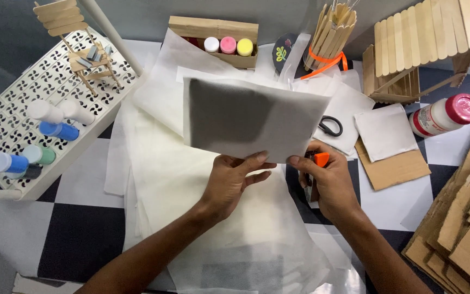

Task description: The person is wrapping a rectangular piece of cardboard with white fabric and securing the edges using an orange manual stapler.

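While left hand (229, 182) fingers pinch stiff white sheet (248, 120), right hand (330, 185) clenches orange-tipped tool (317, 161)

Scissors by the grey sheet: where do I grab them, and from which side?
Take the scissors by the black handle loops, coming from the right. Only the loops show; the blades lie hidden under the grey sheet held up by both hands.

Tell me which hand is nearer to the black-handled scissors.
Right. The right hand sits just below the scissors, gripping an orange-tipped tool; the left hand is farther left, holding the grey sheet.
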